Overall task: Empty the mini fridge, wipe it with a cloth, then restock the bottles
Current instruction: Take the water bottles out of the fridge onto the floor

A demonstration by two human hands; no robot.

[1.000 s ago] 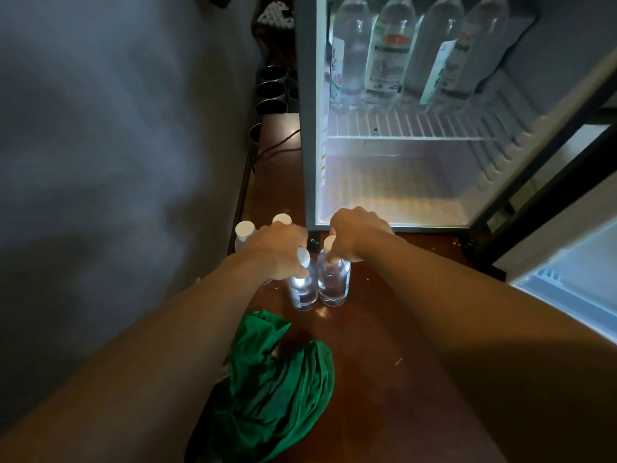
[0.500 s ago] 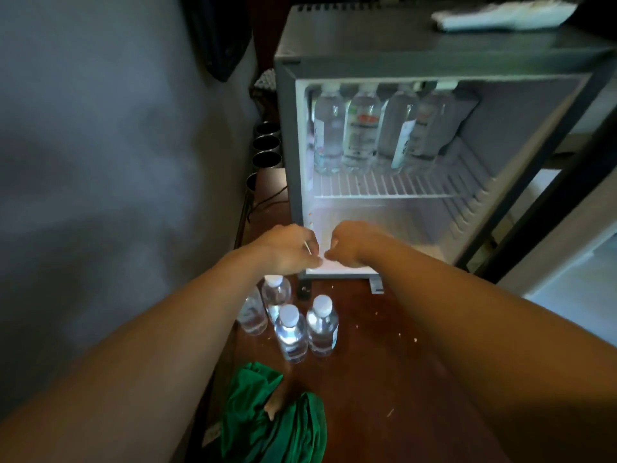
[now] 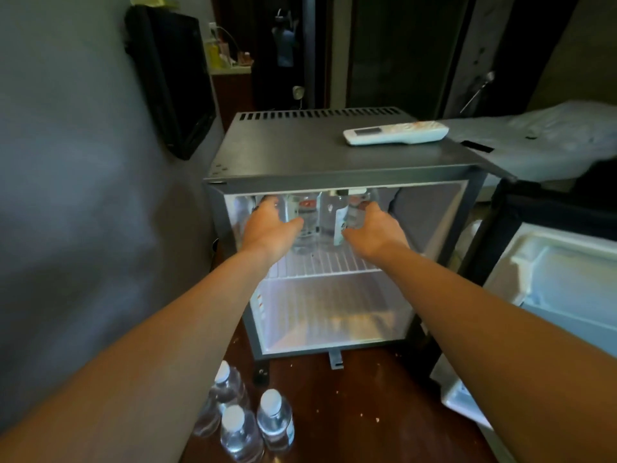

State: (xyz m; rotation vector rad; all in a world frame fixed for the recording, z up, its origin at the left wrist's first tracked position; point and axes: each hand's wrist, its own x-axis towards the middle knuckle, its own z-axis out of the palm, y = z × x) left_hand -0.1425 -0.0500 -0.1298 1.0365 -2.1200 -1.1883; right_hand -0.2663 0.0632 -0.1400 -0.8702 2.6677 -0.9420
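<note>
Left hand [image 3: 270, 225] and right hand [image 3: 372, 228] are moving up from floor bottles [image 3: 275, 419] to shelf bottles [image 3: 305, 212], fingers [image 3: 267, 205] splayed (no grip yet), risking toppling the middle ones.

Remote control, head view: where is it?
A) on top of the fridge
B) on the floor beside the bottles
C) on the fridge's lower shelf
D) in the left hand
A: the white remote control lies flat on the grey top panel of the fridge, towards its right side.
</note>
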